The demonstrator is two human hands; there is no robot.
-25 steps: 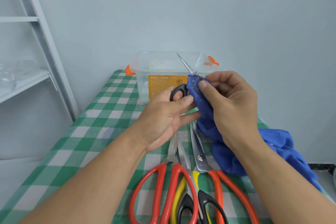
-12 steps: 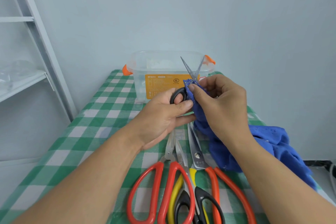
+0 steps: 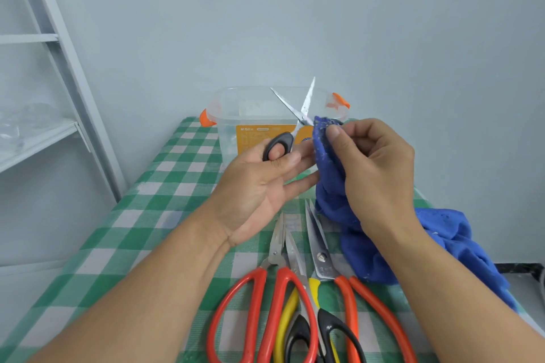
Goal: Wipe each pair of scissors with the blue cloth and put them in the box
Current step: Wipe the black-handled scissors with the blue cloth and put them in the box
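My left hand (image 3: 259,186) holds a small pair of black-handled scissors (image 3: 298,115) by one handle loop, thumb through it. Their blades point up and are spread apart in front of the clear plastic box (image 3: 250,115). My right hand (image 3: 374,168) pinches the blue cloth (image 3: 333,183) around the other handle, just below the pivot. The rest of the cloth trails down to the table on the right. Three larger pairs lie on the table below my hands: red-handled scissors (image 3: 265,303), a yellow-and-black pair (image 3: 303,318) and an orange-handled pair (image 3: 348,289).
The table carries a green-and-white checked cover (image 3: 165,191). The box has orange side clips and an orange label and stands at the table's far end against the pale wall. A white metal shelf frame (image 3: 59,62) rises at the left.
The small scissors' blades have opened wider and stick out further above the cloth. My right hand with the cloth has slid down from the blades to the handle area.
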